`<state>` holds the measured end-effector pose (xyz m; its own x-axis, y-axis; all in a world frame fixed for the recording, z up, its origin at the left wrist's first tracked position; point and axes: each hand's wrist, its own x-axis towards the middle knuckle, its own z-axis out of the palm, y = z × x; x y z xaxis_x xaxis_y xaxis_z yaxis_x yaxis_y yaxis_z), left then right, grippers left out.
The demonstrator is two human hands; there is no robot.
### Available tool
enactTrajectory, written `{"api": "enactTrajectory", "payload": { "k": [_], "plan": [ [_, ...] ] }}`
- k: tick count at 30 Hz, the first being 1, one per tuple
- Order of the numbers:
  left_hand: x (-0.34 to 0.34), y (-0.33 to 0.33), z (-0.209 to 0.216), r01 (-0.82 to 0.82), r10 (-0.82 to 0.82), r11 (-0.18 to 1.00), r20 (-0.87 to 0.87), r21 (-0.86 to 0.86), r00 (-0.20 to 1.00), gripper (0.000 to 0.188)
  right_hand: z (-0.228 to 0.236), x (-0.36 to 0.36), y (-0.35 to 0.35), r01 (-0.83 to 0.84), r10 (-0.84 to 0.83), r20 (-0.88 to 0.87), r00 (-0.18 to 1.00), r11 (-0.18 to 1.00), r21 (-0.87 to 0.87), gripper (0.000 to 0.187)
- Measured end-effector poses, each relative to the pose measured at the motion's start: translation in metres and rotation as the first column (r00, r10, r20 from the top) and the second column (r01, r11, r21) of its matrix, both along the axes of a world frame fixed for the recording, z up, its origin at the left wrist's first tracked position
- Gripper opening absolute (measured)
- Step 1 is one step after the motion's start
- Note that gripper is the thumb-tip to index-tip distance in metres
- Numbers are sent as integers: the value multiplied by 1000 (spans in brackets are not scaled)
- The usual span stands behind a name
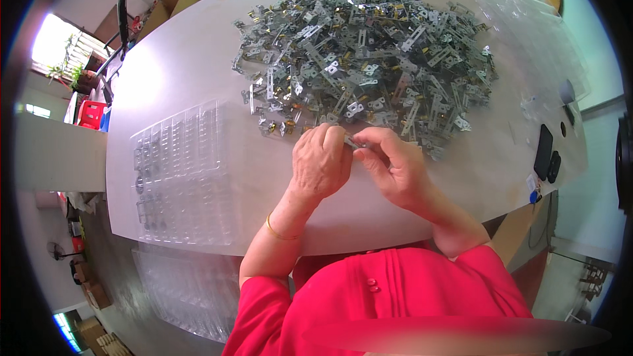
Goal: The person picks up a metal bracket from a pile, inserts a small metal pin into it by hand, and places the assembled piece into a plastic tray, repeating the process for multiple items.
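Both my hands meet at the near edge of a large heap of small metal brackets (369, 53) on the white table. Between their fingertips is a small metal bracket (352, 143), mostly covered by the fingers. My left hand (322, 160) is closed, its curled fingers against one end of the piece. From the other side my right hand (395, 165) pinches it with thumb and forefinger. To the left lies a clear plastic tray (224, 214) with rows of moulded pockets; a few metal pieces sit along its left side.
Stacked clear trays (537, 33) stand at the far right of the white table (264, 214). A black phone (543, 151), a small black object (554, 166) and a blue tag (534, 196) lie at the right edge. More clear trays (188, 290) are below the table's near left edge.
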<state>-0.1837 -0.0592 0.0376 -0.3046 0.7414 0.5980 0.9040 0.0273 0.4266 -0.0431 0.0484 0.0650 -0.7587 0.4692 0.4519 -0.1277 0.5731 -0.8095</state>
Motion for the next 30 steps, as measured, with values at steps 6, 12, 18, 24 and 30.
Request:
{"api": "enactTrajectory", "payload": {
  "k": [6,12,18,24,30],
  "plan": [
    [6,4,-2,5,-6,1000,-44,-15,999,19,-1,0,4,46,-38,-56,998,988,146,16],
    [12,6,-5,85,-81,996,104,-28,991,11,4,3,7,86,-74,-189,979,995,54,13],
    [8,-4,12,134,-85,990,939,42,334,23,-2,4,5,83,-97,-44,994,964,-251,7],
    [8,-3,14,167,-134,983,917,75,376,23,0,3,3,68,-66,14,998,991,-115,7],
    [9,-3,12,172,-126,984,866,47,485,21,-1,3,3,56,-51,38,998,990,-132,8]
  ]
}}
